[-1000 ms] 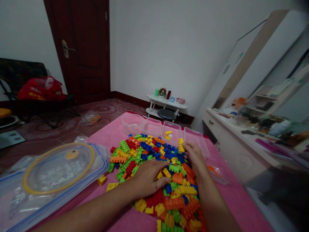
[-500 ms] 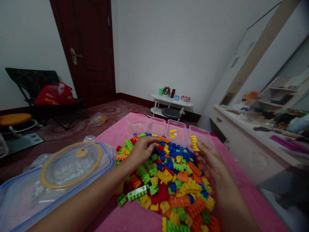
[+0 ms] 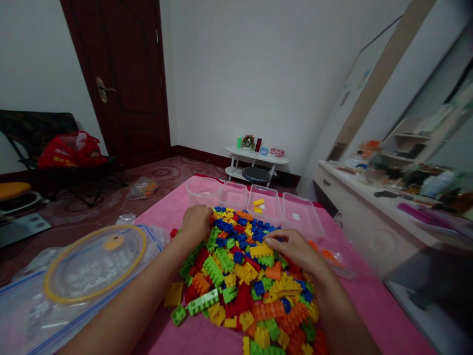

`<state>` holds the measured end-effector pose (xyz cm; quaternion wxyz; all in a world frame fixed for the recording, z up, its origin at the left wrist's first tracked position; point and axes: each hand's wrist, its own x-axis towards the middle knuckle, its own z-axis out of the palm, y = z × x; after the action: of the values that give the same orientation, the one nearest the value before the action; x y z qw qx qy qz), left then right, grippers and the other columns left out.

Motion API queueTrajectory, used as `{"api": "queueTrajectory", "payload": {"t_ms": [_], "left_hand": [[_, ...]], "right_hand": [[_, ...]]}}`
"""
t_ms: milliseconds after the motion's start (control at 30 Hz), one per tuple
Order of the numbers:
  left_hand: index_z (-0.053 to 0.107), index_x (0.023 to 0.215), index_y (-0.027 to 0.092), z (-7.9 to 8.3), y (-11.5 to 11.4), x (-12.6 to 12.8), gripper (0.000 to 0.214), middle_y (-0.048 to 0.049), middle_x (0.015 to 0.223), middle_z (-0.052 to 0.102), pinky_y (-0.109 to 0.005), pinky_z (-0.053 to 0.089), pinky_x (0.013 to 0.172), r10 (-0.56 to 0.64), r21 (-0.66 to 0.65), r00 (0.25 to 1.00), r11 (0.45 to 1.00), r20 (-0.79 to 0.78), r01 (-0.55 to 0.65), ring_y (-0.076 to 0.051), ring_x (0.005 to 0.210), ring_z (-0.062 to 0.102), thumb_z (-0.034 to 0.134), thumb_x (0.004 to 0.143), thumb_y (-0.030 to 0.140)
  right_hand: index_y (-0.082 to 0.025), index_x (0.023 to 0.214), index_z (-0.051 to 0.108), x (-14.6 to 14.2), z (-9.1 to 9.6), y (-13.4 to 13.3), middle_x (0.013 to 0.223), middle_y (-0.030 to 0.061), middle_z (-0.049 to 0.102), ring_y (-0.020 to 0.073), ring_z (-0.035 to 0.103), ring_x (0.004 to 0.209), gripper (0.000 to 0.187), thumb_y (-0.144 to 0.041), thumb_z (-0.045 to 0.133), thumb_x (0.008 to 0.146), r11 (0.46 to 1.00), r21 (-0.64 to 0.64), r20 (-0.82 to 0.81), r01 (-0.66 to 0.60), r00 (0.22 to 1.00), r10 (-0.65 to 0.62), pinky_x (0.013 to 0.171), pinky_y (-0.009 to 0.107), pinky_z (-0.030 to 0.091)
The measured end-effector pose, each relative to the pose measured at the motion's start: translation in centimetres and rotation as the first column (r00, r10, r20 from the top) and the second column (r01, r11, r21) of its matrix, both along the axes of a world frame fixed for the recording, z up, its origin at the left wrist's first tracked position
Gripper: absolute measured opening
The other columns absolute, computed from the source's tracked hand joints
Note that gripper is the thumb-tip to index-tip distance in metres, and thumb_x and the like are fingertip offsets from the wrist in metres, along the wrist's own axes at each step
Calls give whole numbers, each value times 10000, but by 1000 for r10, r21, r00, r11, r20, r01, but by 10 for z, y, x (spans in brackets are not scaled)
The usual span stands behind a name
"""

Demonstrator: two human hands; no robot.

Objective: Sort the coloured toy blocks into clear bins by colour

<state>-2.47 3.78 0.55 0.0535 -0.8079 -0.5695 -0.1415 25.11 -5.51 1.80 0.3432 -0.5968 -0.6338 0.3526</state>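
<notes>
While our left hand (image 3: 197,223) bends down at the far left edge of the heap of red, yellow, green, blue and orange plastic bricks (image 3: 244,273), its own back hides the fingertips, so we cannot tell if it grips a brick. Our right hand (image 3: 290,246) is over the right side of this heap, thumb and fingers loosely curved; just to the left of its fingertips is a yellow studded plastic block (image 3: 260,251), and we cannot tell whether they pinch it. The heap lies between both hands and spreads from them toward us, on a pink cloth (image 3: 201,340). Beyond the hands stand a clear round plastic tub (image 3: 195,194) and clear rectangular plastic trays (image 3: 271,204), one holding small yellow pieces (image 3: 259,202).

If the left fingers drag sideways, the loose bricks could slide outward, because nothing walls the heap in. Nearer to us than the left hand, a small square green brick (image 3: 179,315) lies close to the left forearm (image 3: 136,288), which could sweep it away if it moves low. A hard push beyond the right hand could also shift the trays, which look light.
</notes>
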Motion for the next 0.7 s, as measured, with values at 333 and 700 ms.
{"api": "queueTrajectory", "payload": {"t_ms": [333, 700], "left_hand": [[591, 1079, 136, 10, 7, 27, 352, -56, 781, 672, -265, 554, 573, 339, -273, -55, 834, 939, 480, -156, 634, 660, 669, 776, 297], [544, 1025, 89, -2, -4, 27, 230, -123, 844, 695, -279, 597, 692, 608, -204, -457, 718, 649, 665, -190, 769, 707, 509, 803, 42]], "right_hand": [[-219, 1107, 660, -50, 1, 82, 1079, 70, 668, 192, 605, 1003, 339, -158, 529, 800, 975, 220, 719, -15, 678, -152, 824, 270, 426], [-168, 1001, 620, -65, -6, 101, 1028, 117, 655, 246, 617, 955, 260, -141, 533, 758, 969, 246, 784, 31, 582, -218, 754, 307, 421]]}}
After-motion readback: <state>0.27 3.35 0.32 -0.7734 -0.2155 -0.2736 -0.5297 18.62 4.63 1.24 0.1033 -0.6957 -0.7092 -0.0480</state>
